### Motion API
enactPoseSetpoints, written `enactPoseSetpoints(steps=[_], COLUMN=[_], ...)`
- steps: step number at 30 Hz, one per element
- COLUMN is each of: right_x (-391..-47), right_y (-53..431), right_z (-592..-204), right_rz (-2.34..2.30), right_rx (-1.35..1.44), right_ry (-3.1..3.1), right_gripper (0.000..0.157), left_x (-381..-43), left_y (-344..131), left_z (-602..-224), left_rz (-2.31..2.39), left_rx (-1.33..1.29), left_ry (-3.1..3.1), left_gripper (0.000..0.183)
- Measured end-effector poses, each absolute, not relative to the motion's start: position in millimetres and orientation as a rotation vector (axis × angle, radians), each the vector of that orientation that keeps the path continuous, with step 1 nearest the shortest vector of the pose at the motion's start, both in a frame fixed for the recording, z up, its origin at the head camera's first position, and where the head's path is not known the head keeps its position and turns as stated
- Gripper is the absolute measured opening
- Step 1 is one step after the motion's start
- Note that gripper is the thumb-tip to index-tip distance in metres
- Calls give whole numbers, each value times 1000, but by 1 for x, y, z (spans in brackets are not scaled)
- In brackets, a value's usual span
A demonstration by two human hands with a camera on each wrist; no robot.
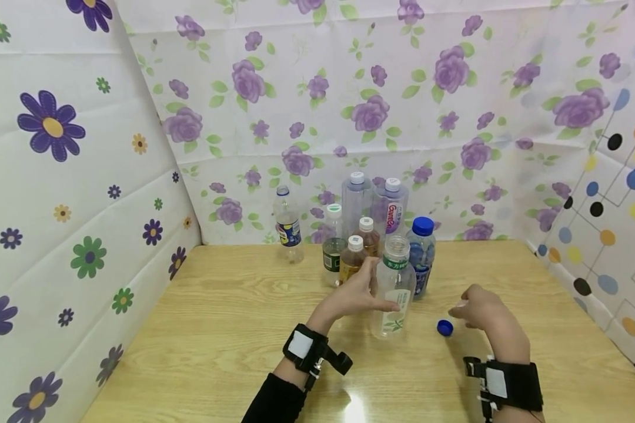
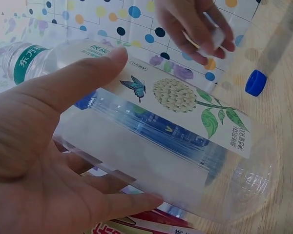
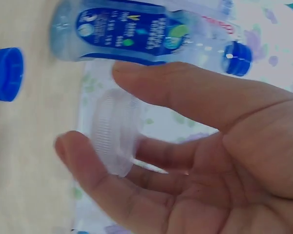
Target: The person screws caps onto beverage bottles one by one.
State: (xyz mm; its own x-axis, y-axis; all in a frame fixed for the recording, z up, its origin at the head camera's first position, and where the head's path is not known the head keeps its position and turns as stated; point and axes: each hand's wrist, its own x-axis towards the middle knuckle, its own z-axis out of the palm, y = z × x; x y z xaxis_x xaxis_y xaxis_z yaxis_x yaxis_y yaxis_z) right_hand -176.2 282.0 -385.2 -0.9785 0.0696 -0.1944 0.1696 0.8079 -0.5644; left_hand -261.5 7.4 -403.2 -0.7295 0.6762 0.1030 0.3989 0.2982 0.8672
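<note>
My left hand (image 1: 353, 292) grips a large clear plastic bottle (image 1: 388, 282) round its side, thumb across the front. The bottle stands upright with an uncapped mouth; a green band circles its neck, and its pale label shows a butterfly and a white flower in the left wrist view. To its right, my right hand (image 1: 487, 314) holds a translucent white bottle cap (image 3: 116, 131) between thumb and fingers, above the table. A loose blue cap (image 1: 445, 328) lies on the wood just left of this hand.
Behind the held bottle stand a blue-capped bottle (image 1: 422, 247), two small brown-tinted bottles, a white-capped bottle with a dark green label (image 1: 334, 254) and two tall clear bottles (image 1: 357, 202). An uncapped bottle (image 1: 288, 229) stands farther left. Patterned sheets edge the wooden table (image 1: 217, 341).
</note>
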Motion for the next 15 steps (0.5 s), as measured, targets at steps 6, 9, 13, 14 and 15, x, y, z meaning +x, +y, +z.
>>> enactPoseSetpoints(steps=[6, 9, 13, 14, 15], right_x=[-171, -166, -159, -158, -157], right_y=[276, 270, 261, 259, 256], right_z=[-367, -359, -352, -351, -349], right_rz=[-821, -834, -862, -885, -916], right_rx=[199, 204, 189, 182, 175], right_ry=[3020, 3106, 3238, 3265, 3283], right_gripper=[54, 55, 54, 53, 53], left_x=[-260, -260, -261, -261, -261], left_y=[8, 8, 8, 8, 8], left_z=[-403, -403, -403, -402, -402], left_rz=[1408, 1397, 1392, 1394, 1395], left_rx=[960, 948, 949, 952, 954], left_ry=[2283, 2298, 2301, 2298, 2297], left_gripper=[94, 93, 92, 92, 91])
